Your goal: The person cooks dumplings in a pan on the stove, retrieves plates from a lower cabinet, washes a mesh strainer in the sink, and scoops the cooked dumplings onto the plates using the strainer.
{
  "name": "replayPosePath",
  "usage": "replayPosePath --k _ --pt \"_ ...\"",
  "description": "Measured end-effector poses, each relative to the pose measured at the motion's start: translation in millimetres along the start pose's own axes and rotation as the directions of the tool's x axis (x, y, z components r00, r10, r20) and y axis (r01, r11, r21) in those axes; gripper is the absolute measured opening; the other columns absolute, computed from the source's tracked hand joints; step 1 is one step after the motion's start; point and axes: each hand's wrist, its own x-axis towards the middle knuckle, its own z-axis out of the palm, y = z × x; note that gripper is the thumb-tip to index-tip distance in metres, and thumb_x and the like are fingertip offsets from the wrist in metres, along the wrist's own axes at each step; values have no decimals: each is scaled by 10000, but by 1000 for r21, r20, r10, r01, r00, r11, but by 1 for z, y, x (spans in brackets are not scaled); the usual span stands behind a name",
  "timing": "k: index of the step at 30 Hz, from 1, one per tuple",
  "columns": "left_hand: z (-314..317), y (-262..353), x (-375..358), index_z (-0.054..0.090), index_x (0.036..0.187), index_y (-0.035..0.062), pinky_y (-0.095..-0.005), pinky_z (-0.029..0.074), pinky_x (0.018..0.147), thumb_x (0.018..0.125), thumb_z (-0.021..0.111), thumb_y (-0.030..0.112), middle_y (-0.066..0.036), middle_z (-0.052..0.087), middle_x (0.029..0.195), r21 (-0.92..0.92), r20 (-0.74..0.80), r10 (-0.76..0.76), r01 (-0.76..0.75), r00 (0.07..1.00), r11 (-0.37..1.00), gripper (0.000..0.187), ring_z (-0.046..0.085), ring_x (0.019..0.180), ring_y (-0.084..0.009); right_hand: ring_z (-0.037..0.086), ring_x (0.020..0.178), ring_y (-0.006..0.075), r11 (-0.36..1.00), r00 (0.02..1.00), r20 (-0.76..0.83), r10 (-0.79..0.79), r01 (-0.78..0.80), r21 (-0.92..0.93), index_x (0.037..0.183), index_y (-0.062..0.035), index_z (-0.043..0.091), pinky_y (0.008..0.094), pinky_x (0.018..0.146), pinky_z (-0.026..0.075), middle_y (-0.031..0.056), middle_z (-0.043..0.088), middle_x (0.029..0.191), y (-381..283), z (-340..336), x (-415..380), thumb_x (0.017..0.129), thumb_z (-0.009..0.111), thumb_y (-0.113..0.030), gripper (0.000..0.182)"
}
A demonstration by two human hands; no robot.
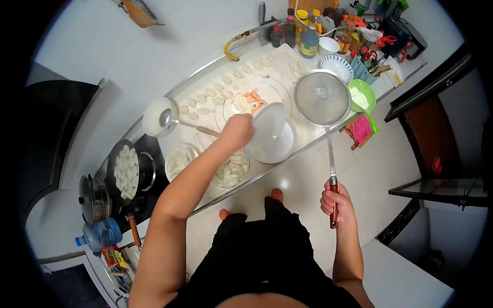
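My right hand (336, 199) is wrapped round the brown handle of a long metal strainer (322, 97). Its round mesh head reaches over the counter edge, level with the pastry mat. My left hand (239, 129) is closed at the rim of a tilted white bowl (268, 123), which overlaps another pale bowl (282, 150). Just behind that hand lies the wooden handle of a ladle (204, 130), whose scoop rests at a white bowl (149, 119) to the left. Uncooked dumplings (203, 111) lie in rows on the mat (285, 66). More dumplings (231, 172) fill plates below my left forearm.
At left, a frying pan (110, 169) full of dumplings stands on the stove, near a lidded pot (93, 197) and a blue water jug (100, 234). Bottles (309, 42), a striped bowl (337, 68) and a green scoop (362, 96) with white powder line the right end.
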Motion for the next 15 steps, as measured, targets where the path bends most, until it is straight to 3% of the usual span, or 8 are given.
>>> replayPosePath --k 2,7,9,12,14,15 --pt "4 12 -8 499 700 -7 -369 477 455 696 552 72 -173 585 734 222 -41 257 -242 966 945 95 579 561 -303 332 347 97 1000 1000 13 -14 13 5 829 -75 436 229 315 262 0 370 489 0 3 -3 801 543 -45 115" --pt "-1 15 -26 498 745 17 -381 483 473 708 542 71 -165 580 842 375 26 369 -351 929 858 78 584 563 -293 333 347 101 998 998 39 -57 56 7 845 -78 446 234 315 251 8 373 496 0 2 -15 808 532 -35 104" --pt "-3 9 -32 492 733 15 -374 482 465 714 541 77 -160 583 850 340 -128 466 -402 876 850 82 591 568 -284 326 345 100 999 999 31 -42 42 3 851 -74 448 231 314 244 4 365 492 -1 4 -20 809 529 -37 99" --pt "-1 3 -39 495 736 16 -407 484 500 711 544 76 -185 585 827 254 -238 451 -393 860 884 82 589 589 -316 297 338 92 999 998 53 -22 20 26 856 -79 453 230 311 235 -12 343 483 3 2 -23 822 527 -66 82" --pt "10 -1 -38 511 733 17 -427 479 554 710 525 70 -179 562 724 78 -269 79 -60 960 995 60 584 627 -337 274 340 84 1000 998 -57 -3 2 -12 865 -92 465 235 307 227 -30 322 481 1 9 -28 852 512 -116 54" --pt "12 -8 -43 514 705 1 -461 461 616 690 521 68 -205 557 685 -119 -424 0 -56 905 991 69 563 660 -392 267 341 82 999 1000 -21 11 -10 54 871 -97 473 233 304 222 -34 319 482 3 -2 -24 870 498 -140 50"
